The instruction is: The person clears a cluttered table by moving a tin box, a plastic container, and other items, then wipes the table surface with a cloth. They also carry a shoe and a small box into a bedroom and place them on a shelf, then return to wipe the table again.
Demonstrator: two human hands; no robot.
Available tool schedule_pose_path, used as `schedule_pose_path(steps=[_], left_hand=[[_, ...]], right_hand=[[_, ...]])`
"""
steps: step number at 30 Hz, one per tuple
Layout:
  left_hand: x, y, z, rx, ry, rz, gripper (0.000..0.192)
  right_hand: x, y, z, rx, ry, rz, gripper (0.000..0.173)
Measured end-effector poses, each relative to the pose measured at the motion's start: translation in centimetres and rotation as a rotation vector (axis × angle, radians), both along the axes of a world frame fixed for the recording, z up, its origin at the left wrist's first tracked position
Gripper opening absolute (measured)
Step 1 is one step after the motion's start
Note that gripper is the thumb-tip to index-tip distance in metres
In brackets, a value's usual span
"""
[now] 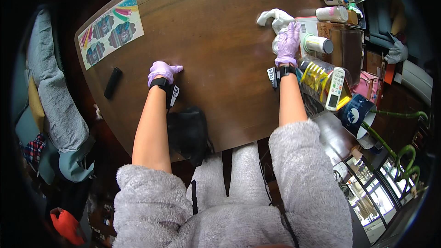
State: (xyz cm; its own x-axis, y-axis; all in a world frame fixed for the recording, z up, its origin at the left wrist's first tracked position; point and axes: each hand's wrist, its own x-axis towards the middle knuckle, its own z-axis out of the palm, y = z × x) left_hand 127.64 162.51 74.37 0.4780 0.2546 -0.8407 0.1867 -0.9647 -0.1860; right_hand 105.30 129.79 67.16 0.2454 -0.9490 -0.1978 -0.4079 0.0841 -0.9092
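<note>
My left hand [162, 72], in a thin purple glove, rests on the dark wooden table [213, 58]. Its fingers are curled in and one digit points right; nothing shows in it. At the right side of the table my right hand [288, 43], gloved alike, is shut on a white cloth [277, 19]. The cloth spreads out beyond and to the left of the fingers and is partly blurred. Just right of that hand lies a white bottle with a grey cap [320, 44]. Both wrists wear a black strap with a small device.
A clear container with yellow packets [315, 75], a white remote control [335, 89], a moon-patterned pot [355, 113] and several bottles [332, 13] crowd the right edge. A decorated sheet [112, 31] and a black cylinder [113, 82] lie left. A black bag [188, 132] sits at the near edge.
</note>
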Motion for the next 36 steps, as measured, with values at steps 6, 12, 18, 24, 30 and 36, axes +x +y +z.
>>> schedule_pose_path(steps=[6, 12, 18, 24, 30, 36], left_hand=[[-2.5, 1.9, 0.1, 0.009, -0.103, 0.057, 0.081], [-3.3, 5.1, -1.6, -0.103, -0.137, 0.043, 0.079], [-3.2, 6.7, -2.2, -0.098, -0.155, -0.123, 0.09], [-3.7, 6.2, -1.6, -0.008, -0.117, 0.11, 0.078], [-3.4, 6.7, -0.9, -0.117, -0.123, 0.053, 0.061], [-2.9, 8.9, -1.6, -0.06, -0.138, 0.03, 0.068]], right_hand=[[5.0, -0.9, -2.5, -0.382, 0.915, 0.337, 0.073], [18.7, 12.1, 2.7, 0.017, -0.506, 0.47, 0.015], [18.1, 24.5, 2.9, -0.244, -0.034, 1.156, 0.047], [12.3, 11.8, 3.8, -0.411, -0.319, 0.811, 0.041], [10.8, 3.8, 4.1, 0.116, 0.014, 1.036, 0.032], [18.5, -8.8, 2.9, -0.956, 0.593, 0.583, 0.047]])
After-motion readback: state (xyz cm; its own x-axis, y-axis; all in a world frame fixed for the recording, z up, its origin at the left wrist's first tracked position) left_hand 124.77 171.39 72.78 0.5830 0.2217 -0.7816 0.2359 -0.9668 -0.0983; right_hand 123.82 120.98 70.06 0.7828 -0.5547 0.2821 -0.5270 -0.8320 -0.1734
